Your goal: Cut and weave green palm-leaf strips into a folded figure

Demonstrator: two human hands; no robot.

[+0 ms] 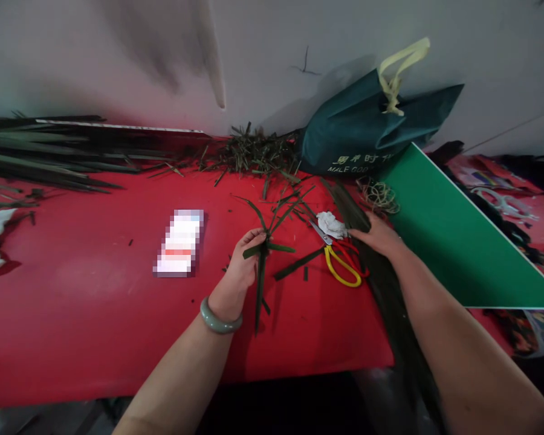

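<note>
My left hand [242, 266], with a jade bangle on its wrist, is closed on a small bunch of dark green leaf strips [265, 244] that fan out above the fingers and trail down toward me. My right hand [377, 235] lies on a long bundle of dark leaf strips [390, 296] that runs from the table's middle past its front edge; its fingers curl over the bundle's top. Yellow-handled scissors [340, 263] lie between the two hands, beside a crumpled white scrap [330, 225].
The red table [95, 290] holds a blurred white packet [180, 241], long leaves [40, 154] at the back left, a heap of cuttings [254, 154], rubber bands [381, 196], a teal bag [367, 130] and a green board [457, 235].
</note>
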